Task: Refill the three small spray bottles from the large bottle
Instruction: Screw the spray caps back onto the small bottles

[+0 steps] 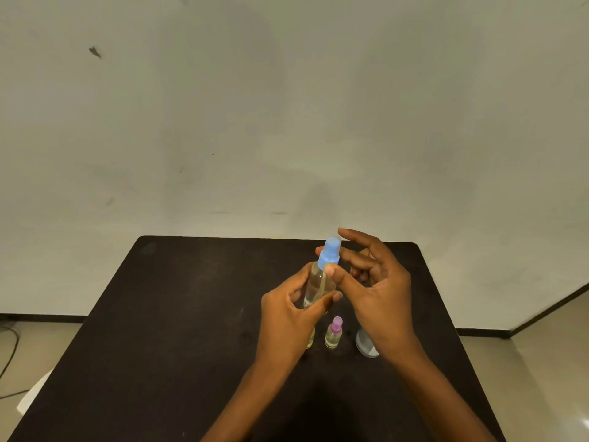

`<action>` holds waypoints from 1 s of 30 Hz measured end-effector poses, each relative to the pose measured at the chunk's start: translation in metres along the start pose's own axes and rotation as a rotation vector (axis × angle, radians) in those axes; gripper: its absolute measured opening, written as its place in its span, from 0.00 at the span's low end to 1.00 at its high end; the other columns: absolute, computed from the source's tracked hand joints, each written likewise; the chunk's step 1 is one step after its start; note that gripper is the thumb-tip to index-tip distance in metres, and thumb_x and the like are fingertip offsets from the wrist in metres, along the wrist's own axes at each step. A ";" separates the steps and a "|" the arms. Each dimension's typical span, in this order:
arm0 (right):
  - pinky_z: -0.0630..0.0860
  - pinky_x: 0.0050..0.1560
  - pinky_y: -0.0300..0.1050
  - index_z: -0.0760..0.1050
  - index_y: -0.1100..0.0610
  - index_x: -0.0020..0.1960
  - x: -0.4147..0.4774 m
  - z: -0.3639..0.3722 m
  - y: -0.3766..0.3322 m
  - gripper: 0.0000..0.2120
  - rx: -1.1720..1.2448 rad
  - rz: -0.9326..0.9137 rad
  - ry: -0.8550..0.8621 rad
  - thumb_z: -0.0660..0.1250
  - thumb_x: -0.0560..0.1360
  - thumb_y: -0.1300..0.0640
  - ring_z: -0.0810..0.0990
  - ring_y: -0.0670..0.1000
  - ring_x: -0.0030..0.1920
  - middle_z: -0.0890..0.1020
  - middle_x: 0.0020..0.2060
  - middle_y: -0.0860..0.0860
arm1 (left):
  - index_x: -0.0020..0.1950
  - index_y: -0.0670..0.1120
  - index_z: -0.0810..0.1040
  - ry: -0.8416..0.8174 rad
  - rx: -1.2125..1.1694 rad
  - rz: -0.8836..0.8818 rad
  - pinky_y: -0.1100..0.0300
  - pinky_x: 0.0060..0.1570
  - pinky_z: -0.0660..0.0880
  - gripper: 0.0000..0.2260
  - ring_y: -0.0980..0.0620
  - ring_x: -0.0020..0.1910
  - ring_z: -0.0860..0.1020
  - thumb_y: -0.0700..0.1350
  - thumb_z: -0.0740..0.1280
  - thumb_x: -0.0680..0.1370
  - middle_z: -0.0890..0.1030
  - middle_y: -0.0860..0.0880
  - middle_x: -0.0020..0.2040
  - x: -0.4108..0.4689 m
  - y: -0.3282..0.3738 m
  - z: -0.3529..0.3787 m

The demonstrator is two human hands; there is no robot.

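Your left hand (291,314) grips the tall clear plastic bottle (315,285) round its body, upright above the dark rectangular table (175,314). Your right hand (379,291) pinches its blue spray cap (330,253), other fingers spread. I can't make out any writing on it. Below stands a small purple-capped bottle (334,334), a yellowish bottle (310,339) half hidden beside it, and a greyish round object (365,342), possibly a lid, by your right wrist. There's bare tabletop to your left, and the far edge is close behind.

Yellowish bottle (310,339) mostly hidden behind left hand (287,314); grey object (366,344) half behind right hand (379,291), unidentifiable.
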State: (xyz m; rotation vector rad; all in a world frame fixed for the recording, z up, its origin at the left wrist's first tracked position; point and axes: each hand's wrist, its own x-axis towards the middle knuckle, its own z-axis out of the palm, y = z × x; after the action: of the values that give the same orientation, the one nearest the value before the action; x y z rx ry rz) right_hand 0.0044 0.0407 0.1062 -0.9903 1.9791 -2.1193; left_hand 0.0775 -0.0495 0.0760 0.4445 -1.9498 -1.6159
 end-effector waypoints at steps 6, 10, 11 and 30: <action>0.78 0.45 0.40 0.73 0.47 0.58 0.011 -0.019 0.000 0.26 -0.078 -0.043 -0.178 0.76 0.63 0.52 0.80 0.50 0.42 0.82 0.41 0.48 | 0.58 0.52 0.72 -0.439 -0.070 -0.172 0.63 0.48 0.78 0.12 0.58 0.47 0.80 0.42 0.66 0.76 0.80 0.53 0.48 -0.002 0.009 -0.016; 0.74 0.38 0.35 0.73 0.48 0.40 0.013 -0.026 0.001 0.11 -0.133 -0.069 -0.401 0.72 0.64 0.46 0.77 0.45 0.36 0.77 0.34 0.43 | 0.51 0.52 0.74 -0.581 -0.075 -0.205 0.68 0.36 0.74 0.09 0.60 0.36 0.78 0.40 0.68 0.75 0.79 0.56 0.36 -0.004 0.015 -0.017; 0.72 0.35 0.34 0.71 0.48 0.36 0.012 -0.025 0.001 0.12 -0.145 -0.068 -0.442 0.72 0.65 0.43 0.74 0.44 0.32 0.75 0.30 0.42 | 0.49 0.51 0.75 -0.608 -0.073 -0.203 0.68 0.34 0.74 0.07 0.59 0.34 0.78 0.40 0.68 0.75 0.79 0.56 0.34 -0.003 0.016 -0.016; 0.66 0.27 0.34 0.63 0.47 0.25 -0.002 -0.005 0.021 0.13 -0.241 -0.054 -0.174 0.62 0.65 0.47 0.68 0.45 0.24 0.69 0.20 0.44 | 0.45 0.56 0.73 -0.434 0.057 -0.131 0.69 0.35 0.74 0.13 0.61 0.32 0.78 0.37 0.69 0.71 0.79 0.56 0.32 -0.006 0.011 0.003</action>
State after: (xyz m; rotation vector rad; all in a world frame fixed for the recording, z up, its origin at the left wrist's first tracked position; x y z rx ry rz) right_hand -0.0044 0.0426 0.0859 -1.2319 2.1760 -1.7773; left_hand 0.0812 -0.0417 0.0852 0.2614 -2.3284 -1.8634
